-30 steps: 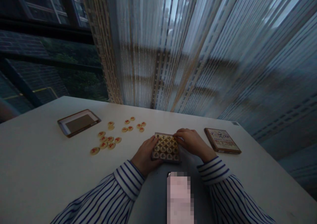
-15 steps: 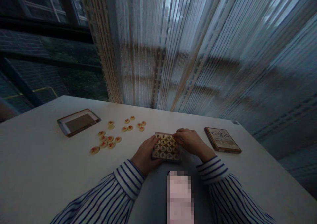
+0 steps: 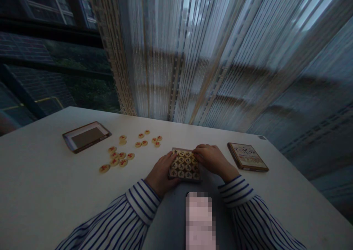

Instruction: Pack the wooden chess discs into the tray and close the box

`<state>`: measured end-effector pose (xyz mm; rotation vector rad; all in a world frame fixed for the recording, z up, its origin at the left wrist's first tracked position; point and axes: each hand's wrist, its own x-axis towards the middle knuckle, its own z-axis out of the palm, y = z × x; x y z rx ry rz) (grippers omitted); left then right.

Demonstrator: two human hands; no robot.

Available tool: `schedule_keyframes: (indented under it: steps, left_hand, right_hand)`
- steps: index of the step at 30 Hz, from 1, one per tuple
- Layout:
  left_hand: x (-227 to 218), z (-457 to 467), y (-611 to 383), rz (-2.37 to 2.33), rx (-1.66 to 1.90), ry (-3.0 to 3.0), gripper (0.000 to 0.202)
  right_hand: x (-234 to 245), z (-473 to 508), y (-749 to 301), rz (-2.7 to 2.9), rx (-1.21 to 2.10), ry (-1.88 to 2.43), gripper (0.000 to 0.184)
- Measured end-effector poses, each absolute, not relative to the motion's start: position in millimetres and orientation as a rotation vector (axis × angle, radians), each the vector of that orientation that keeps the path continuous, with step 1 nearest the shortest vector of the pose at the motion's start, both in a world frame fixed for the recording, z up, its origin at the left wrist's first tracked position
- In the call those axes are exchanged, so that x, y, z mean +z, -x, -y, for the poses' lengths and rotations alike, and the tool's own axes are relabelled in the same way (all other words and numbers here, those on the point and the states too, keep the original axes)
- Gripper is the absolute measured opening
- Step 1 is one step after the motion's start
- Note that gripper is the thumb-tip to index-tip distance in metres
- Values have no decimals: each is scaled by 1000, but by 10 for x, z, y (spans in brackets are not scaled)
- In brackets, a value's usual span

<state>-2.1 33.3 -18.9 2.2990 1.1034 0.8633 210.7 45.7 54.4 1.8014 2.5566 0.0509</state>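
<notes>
A shallow box [image 3: 184, 179] full of xiangqi pieces with black characters [image 3: 181, 166] rests in front of me, the pieces lying flat in rows. My left hand [image 3: 163, 172] grips its left side, thumb along the near edge and fingers at the far left corner. At the far right corner, my right hand [image 3: 211, 158] has its fingers closed over the box; the fingertips cover part of a piece there. Loose xiangqi pieces with red characters [image 3: 121, 155] lie scattered on the table to the left, some overlapping.
The white table [image 3: 55, 191] carries an open box lid or tray [image 3: 91, 136] at far left and a closed printed box [image 3: 248, 156] at right. A pixelated phone-like object [image 3: 200, 220] is near my body. String curtains [image 3: 176, 58] and a window frame [image 3: 49, 34] stand behind.
Both hands keep the same hold on the box. The view shifts very slightly; the pieces do not visibly move.
</notes>
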Motion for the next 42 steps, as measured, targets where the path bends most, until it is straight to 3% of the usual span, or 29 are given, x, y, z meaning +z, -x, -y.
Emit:
schedule_keyframes:
  steps: [42]
  left_hand:
    - [-165, -331, 15, -1108, 884, -2274, 79]
  right_hand:
    - [756, -384, -2161, -2535, 69, -1918, 33]
